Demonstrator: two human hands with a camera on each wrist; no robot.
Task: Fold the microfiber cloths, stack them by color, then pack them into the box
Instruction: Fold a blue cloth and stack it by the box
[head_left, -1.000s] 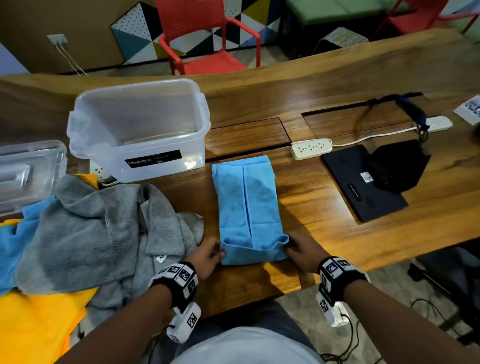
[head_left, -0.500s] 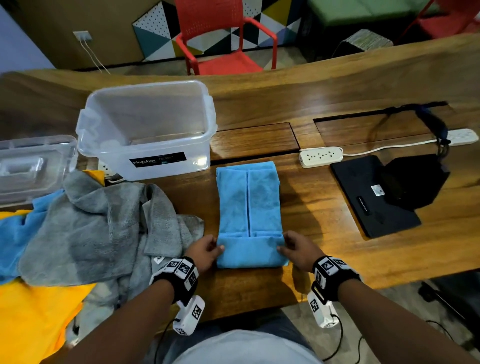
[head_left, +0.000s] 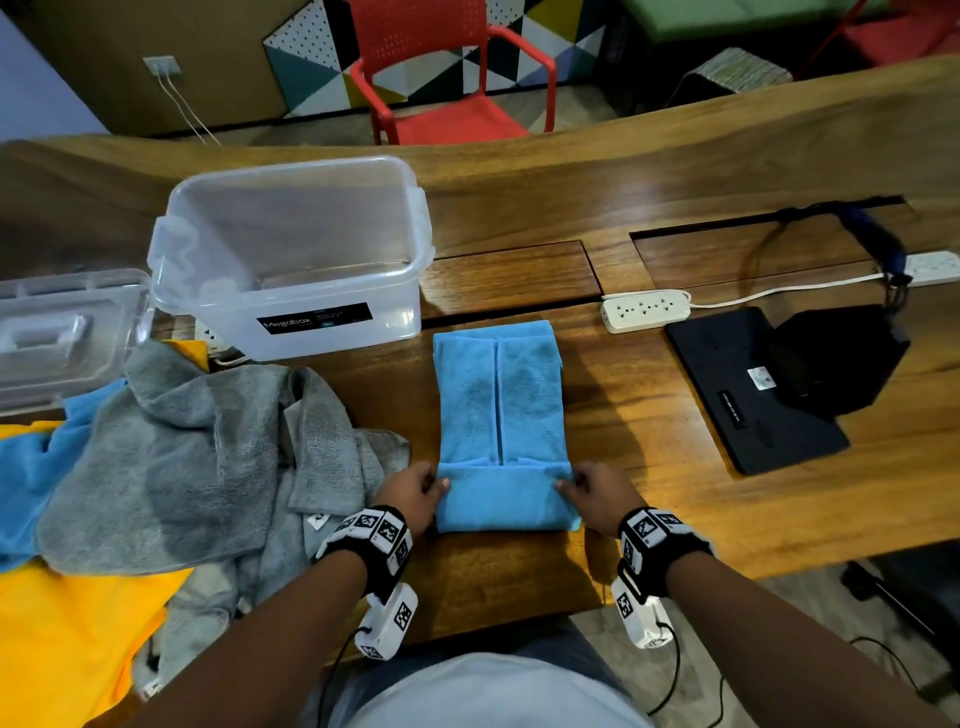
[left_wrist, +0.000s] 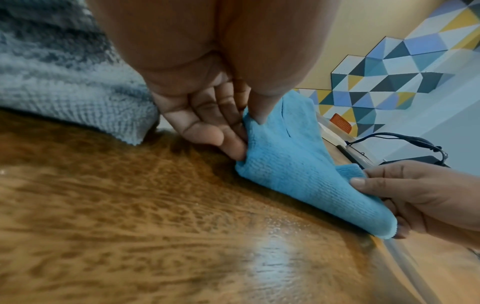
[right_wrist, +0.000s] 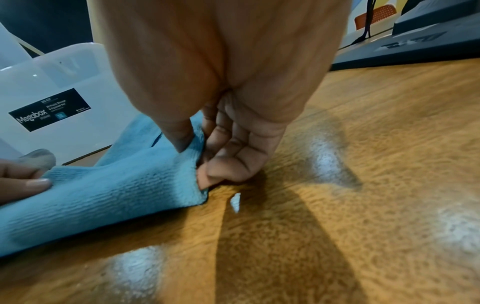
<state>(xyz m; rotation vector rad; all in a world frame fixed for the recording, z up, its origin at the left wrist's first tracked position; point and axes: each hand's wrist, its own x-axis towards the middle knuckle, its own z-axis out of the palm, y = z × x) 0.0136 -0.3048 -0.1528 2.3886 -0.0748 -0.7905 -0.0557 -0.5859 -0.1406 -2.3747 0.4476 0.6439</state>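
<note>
hands have carried the near end of the blue cloth (head_left: 501, 415) farther up over itself: left hand (head_left: 413, 496) and right hand (head_left: 597, 499) each pinch a corner of the flap between them; folding unfinished, box (head_left: 291, 260) beyond the left hand.

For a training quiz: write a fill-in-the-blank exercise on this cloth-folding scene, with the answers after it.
1. Both hands pinch the near end of the ____ cloth.
2. The left hand lies beside a rumpled ____ cloth.
3. The clear Megabox storage box holds ____ cloths.
4. The white power strip lies to the ____ of the box; the right hand is nearer the person.

Missing words: blue; grey; no; right
</note>
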